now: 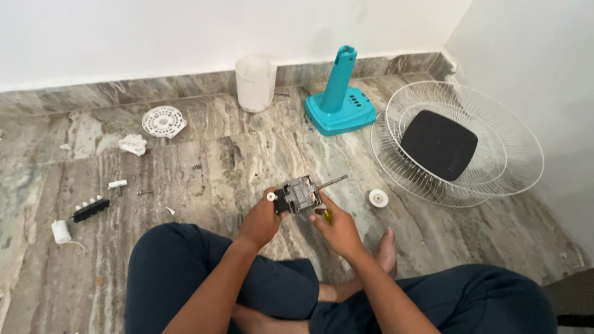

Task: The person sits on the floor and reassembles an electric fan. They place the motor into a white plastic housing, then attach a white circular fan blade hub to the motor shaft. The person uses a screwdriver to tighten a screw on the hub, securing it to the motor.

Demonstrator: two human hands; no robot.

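I sit cross-legged on a marbled stone floor. Both hands hold up a small grey metal fan motor (301,194) with a thin shaft pointing right and up. My left hand (262,221) grips its left end, next to a small white knob. My right hand (337,230) steadies the motor's right underside and also holds a tool with a yellow-green handle (327,216), mostly hidden in the palm.
A teal fan base with its stem (340,102) and a white cylinder housing (254,83) stand by the far wall. White wire fan guards (458,143) with a black pad lie at right. A white cap (378,198), round white grille (163,121), black switch block (90,209) and small parts are scattered around.
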